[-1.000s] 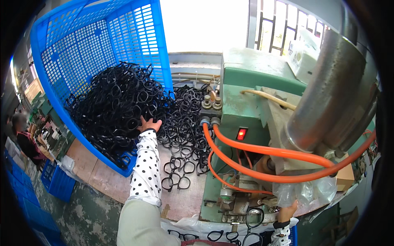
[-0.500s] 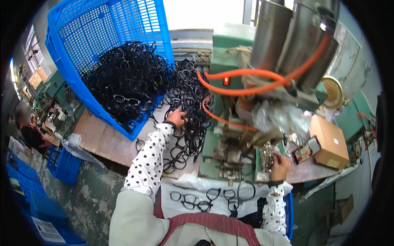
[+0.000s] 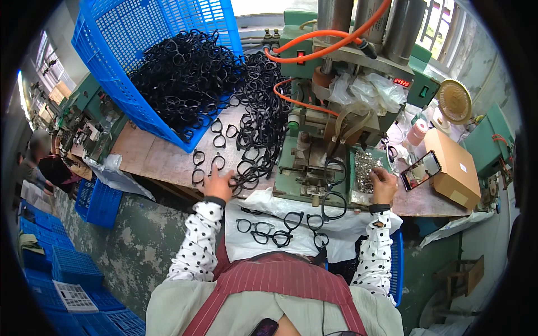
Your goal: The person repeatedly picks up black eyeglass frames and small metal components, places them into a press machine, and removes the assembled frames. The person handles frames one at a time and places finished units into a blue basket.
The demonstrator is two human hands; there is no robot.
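My left hand [image 3: 217, 186] is over the table with its fingers spread, close to a black eyeglass frame [image 3: 218, 163]. A loose row of further eyeglass frames [image 3: 246, 180] lies just right of it, running back into a long heap [image 3: 259, 120]. My right hand [image 3: 384, 186] is at the right edge of a tray of small shiny metal parts [image 3: 365, 167], thumb and fingertips pinched together. Whatever is between those fingertips is too small to make out. Between my hands, a black eyeglass frame [image 3: 334, 205] hangs at the front of the green press [image 3: 294, 178].
A tilted blue crate [image 3: 168, 134] full of black frames stands at the back left. Several frames [image 3: 272, 234] rest on white cloth before me. Orange hoses [image 3: 305, 50] loop over the press. A phone [image 3: 420, 171] leans against a cardboard box [image 3: 451, 168] at right.
My left hand has drawn back toward me from the heap, and its fingers have spread. Several frames now lie singly beside the crate. My right hand stays by the metal parts; the view has shifted.
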